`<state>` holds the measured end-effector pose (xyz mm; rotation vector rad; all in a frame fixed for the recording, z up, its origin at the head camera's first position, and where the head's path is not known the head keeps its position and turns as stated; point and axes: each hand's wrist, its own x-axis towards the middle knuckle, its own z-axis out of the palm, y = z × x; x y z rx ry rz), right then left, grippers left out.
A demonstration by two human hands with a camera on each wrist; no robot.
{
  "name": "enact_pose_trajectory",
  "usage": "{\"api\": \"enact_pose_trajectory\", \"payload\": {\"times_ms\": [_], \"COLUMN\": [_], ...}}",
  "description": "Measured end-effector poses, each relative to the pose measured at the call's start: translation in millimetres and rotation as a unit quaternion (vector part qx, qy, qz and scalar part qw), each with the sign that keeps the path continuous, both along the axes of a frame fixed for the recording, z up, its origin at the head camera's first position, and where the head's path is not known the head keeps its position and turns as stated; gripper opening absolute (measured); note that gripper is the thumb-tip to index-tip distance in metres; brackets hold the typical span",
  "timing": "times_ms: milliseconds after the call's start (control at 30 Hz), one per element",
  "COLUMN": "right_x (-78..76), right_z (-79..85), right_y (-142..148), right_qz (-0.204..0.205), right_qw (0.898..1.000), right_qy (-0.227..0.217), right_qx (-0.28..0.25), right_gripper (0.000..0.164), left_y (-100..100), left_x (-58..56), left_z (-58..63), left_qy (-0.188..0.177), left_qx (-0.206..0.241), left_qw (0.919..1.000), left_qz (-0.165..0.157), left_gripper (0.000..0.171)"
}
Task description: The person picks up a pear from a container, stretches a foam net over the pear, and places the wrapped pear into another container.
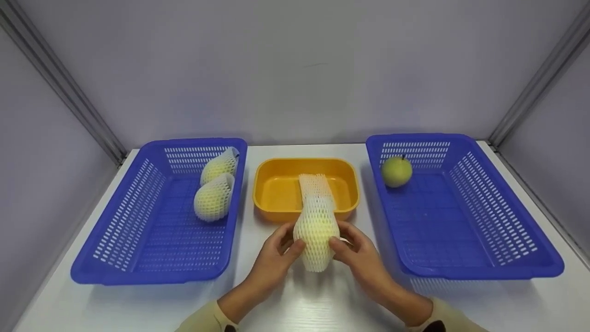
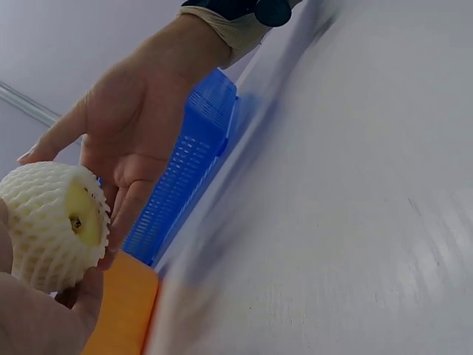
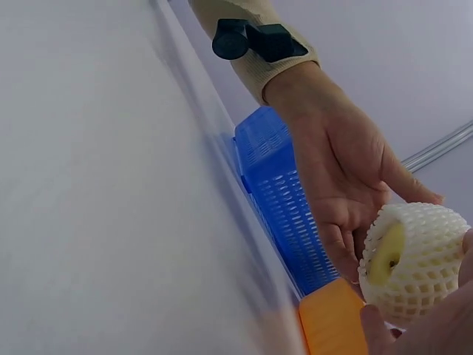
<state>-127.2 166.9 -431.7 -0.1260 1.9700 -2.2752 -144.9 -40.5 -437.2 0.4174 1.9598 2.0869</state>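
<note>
Rising at the back is a pale wall (image 1: 304, 83), and before us spreads a white table (image 1: 299, 304). On it we see a left blue basket (image 1: 161, 235) and a right blue basket (image 1: 442, 226), with an orange tub (image 1: 276, 191) between them. Nearer us, the left hand (image 1: 272, 258) and right hand (image 1: 364, 258) together grasp a netted fruit (image 1: 316, 233) from either side, just in front of the tub; its net's narrow end overlaps the near rim in our head view. Two more netted fruits (image 1: 213, 202) sit close together along the left basket's right wall. One bare green fruit (image 1: 396, 172) lies by the right basket's left wall. Last, we find a loose foam net (image 1: 315, 184) in the tub, partly hidden.
</note>
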Motion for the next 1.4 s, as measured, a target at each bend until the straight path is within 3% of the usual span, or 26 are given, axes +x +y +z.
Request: {"api": "enact_pose_trajectory", "payload": {"times_ms": [133, 233, 367, 500, 733, 900, 1033, 1167, 1233, 1400], "right_x": [-1.7, -1.5, 0.0, 0.6, -2.1, -3.4, -3.4, -6.3, -8.6, -11.9], "right_z": [1.0, 2.0, 1.9, 1.7, 3.5, 5.0, 2.9, -2.9, -6.0, -10.9], "right_y": [1, 2, 2, 1, 3, 6, 11, 16, 18, 19], "right_qz": [-0.004, 0.020, 0.043, 0.033, 0.019, 0.034, 0.076, 0.143, 0.168, 0.205], "right_qw": [1.000, 1.000, 0.999, 0.999, 1.000, 0.999, 0.996, 0.982, 0.973, 0.958], "right_qy": [-0.009, -0.008, -0.013, -0.021, -0.017, -0.003, 0.040, 0.112, 0.145, 0.185], "right_qx": [-0.001, -0.002, -0.003, -0.002, 0.000, 0.002, -0.020, -0.051, -0.060, -0.076], "right_gripper": [0.049, 0.054, 0.063, 0.061, 0.059, 0.061, 0.070, 0.076, 0.075, 0.074], "left_y": [-1, 0, 2, 2, 0, -1, -5, -7, -8, -7], "left_x": [0.1, -0.1, -0.2, -1.5, -1.5, -2.9, -3.1, -1.9, -0.7, 1.9], "left_z": [0.1, 2.0, 5.1, 3.4, 2.4, 7.6, 15.0, 19.5, 19.4, 17.7], "left_qy": [-0.006, -0.013, -0.028, -0.025, -0.002, 0.001, 0.012, 0.050, 0.087, 0.211], "left_qx": [0.020, 0.014, -0.007, -0.016, -0.017, -0.008, 0.004, 0.009, -0.015, -0.069], "left_qw": [0.9997, 0.9995, 0.9996, 0.9995, 0.9996, 1.0000, 0.9993, 0.9962, 0.9928, 0.9704], "left_qz": [0.015, 0.024, 0.004, -0.006, 0.022, 0.002, -0.035, -0.071, -0.081, -0.095], "left_gripper": [0.059, 0.062, 0.070, 0.072, 0.073, 0.077, 0.075, 0.079, 0.079, 0.078]}}
